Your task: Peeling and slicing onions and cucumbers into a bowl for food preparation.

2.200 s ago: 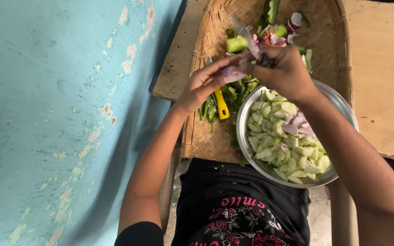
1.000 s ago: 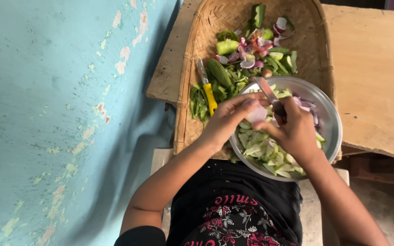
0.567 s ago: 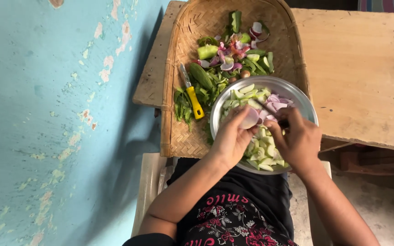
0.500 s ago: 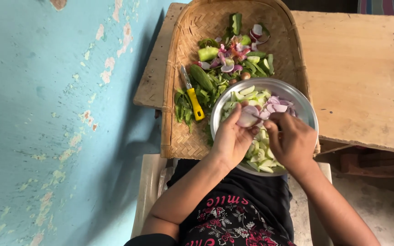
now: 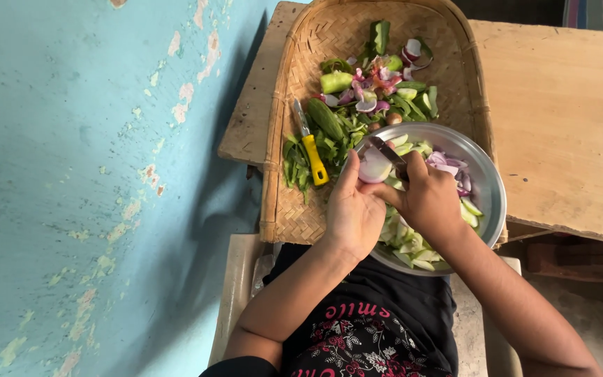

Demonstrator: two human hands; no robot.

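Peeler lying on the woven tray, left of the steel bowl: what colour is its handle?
Yellow. The peeler's plastic handle shows best in the head view, lying on the woven bamboo tray among green peels.

Left hand (image 5: 354, 209): fingers curled, thumb up, gripping | Right hand (image 5: 426, 199): fist closed, knuckles up, thumb forward | Hands touching, side by side | Both forearms bare, angled inward from the lower frame, elbows bent

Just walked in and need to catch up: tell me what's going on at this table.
A person sits with a round steel bowl of pale green vegetable pieces and purple onion slices. The left hand holds a peeled purple onion half over the bowl, and the right hand sets a knife blade against it. Behind, a woven bamboo tray holds green peelings and a yellow-handled peeler.
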